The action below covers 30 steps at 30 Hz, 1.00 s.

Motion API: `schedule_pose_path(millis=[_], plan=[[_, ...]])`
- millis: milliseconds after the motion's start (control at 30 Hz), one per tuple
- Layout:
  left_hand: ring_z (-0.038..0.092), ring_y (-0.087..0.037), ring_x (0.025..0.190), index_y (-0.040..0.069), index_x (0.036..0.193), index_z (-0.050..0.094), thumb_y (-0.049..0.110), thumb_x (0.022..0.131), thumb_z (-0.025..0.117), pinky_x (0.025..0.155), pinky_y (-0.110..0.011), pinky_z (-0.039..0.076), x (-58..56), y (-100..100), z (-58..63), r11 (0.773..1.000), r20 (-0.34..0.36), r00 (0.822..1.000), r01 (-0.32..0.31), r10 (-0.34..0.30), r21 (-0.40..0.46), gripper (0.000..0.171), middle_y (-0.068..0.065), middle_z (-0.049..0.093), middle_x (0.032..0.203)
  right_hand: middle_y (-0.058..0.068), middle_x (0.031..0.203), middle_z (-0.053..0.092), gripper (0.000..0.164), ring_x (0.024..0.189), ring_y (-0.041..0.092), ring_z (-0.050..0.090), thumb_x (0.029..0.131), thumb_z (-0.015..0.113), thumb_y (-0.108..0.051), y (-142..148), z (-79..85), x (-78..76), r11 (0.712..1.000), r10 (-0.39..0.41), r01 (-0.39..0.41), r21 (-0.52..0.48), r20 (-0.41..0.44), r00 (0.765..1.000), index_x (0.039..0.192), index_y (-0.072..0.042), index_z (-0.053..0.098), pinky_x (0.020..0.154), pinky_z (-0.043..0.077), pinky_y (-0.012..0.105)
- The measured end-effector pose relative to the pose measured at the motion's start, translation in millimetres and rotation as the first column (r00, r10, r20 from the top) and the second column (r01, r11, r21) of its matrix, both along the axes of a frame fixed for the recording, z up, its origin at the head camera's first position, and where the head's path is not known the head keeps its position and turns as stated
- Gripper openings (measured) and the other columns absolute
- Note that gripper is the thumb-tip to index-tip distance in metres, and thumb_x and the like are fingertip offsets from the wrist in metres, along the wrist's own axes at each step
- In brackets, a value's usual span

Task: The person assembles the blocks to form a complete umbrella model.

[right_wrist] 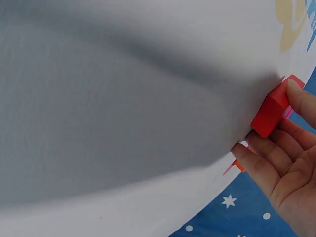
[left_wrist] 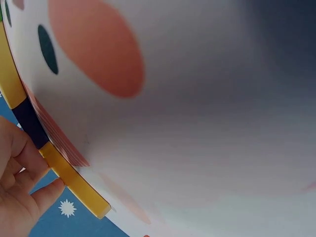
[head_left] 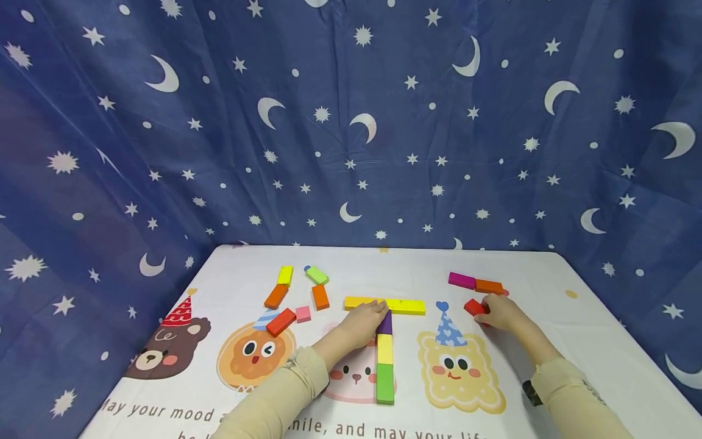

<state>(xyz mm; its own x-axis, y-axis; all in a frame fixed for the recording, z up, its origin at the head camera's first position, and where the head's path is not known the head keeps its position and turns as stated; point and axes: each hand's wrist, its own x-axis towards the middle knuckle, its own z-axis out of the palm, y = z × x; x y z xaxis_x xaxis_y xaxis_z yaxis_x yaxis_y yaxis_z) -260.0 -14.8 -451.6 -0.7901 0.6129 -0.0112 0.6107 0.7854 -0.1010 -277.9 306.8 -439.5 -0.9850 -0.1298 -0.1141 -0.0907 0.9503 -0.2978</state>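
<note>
On the white table (head_left: 417, 271), with twelve o'clock toward the blue curtain (head_left: 307, 140), coloured blocks make the shape of a letter T. Its bar is a golden block (head_left: 358, 302) at the nine o'clock side and a bright yellow block (head_left: 408, 307) at the three o'clock side. From the bar, the stem goes to six o'clock: purple block (head_left: 385, 324), pale yellow block (head_left: 385, 349), then green block (head_left: 386, 384).

The person's left hand (head_left: 359, 324) is at the crossing of this T. Its thumb and forefinger are a little apart, and both tips touch the golden block; whether they squeeze it, I cannot tell.

At three o'clock from the T, the right hand (head_left: 503, 312) pinches a red block (head_left: 474, 307) between the thumb and the fingers. At eleven o'clock from this hand lie a magenta block (head_left: 462, 280) and an orange block (head_left: 489, 286), end to end.

At nine o'clock from the T, I see six more blocks (head_left: 281, 322), which form a loop with a gap at its twelve o'clock.
</note>
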Motion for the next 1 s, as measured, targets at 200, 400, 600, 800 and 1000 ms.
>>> schedule_pose_path(millis=[200,400,600,800,1000], plan=[[0.045,-0.02,0.133,0.01,0.139,0.047,0.011,0.088,0.064,0.108,-0.034,0.039,0.4,0.5,-3.3,1.0,0.006,1.0,-0.006,0.006,-0.004,0.054,-0.004,0.045,0.145,0.008,0.068,0.052,0.024,0.063,0.02,0.046,0.08,0.071,-0.012,-10.6,-1.5,7.8,0.998,-0.057,0.058,0.018,-0.063,0.996,0.084,0.008,0.058,0.061,0.042,0.03],[0.044,-0.019,0.134,0.011,0.14,0.045,0.009,0.088,0.062,0.109,-0.035,0.039,0.9,1.1,-2.0,1.0,0.013,1.0,-0.016,0.016,-0.004,0.054,-0.003,0.044,0.146,0.009,0.067,0.049,0.03,0.061,0.021,0.045,0.074,0.077,-0.011,-23.8,3.3,13.3,0.994,-0.096,0.103,0.041,-0.143,0.985,0.08,0.006,0.054,0.058,0.037,0.03],[0.043,-0.019,0.134,0.01,0.14,0.045,0.011,0.088,0.063,0.109,-0.035,0.038,0.7,1.1,-2.7,1.0,0.005,1.0,-0.011,0.011,-0.021,0.055,-0.004,0.044,0.146,0.008,0.062,0.048,0.025,0.056,0.018,0.044,0.074,0.075,-0.005,-23.1,7.5,10.3,0.987,-0.133,0.118,-0.108,-0.144,0.981,0.07,0.003,0.052,0.05,0.036,0.025],[0.044,-0.02,0.133,0.01,0.14,0.046,0.009,0.086,0.064,0.108,-0.035,0.039,1.0,0.5,-0.9,1.0,0.003,1.0,-0.015,0.015,-0.015,0.056,-0.004,0.045,0.146,0.016,0.07,0.062,0.02,0.057,0.018,0.051,0.078,0.07,-0.004,-17.2,10.5,8.1,0.982,-0.088,0.068,-0.175,-0.111,0.99,0.086,0.012,0.063,0.051,0.043,0.025],[0.045,-0.02,0.133,0.01,0.139,0.046,0.01,0.086,0.065,0.108,-0.035,0.04,0.6,0.7,0.4,1.0,0.004,1.0,-0.013,0.013,-0.012,0.056,-0.004,0.045,0.145,0.015,0.075,0.06,0.022,0.064,0.018,0.051,0.081,0.066,-0.007,-20.1,11.6,6.3,0.971,-0.089,0.077,-0.226,-0.045,0.995,0.09,0.012,0.063,0.053,0.044,0.024]])
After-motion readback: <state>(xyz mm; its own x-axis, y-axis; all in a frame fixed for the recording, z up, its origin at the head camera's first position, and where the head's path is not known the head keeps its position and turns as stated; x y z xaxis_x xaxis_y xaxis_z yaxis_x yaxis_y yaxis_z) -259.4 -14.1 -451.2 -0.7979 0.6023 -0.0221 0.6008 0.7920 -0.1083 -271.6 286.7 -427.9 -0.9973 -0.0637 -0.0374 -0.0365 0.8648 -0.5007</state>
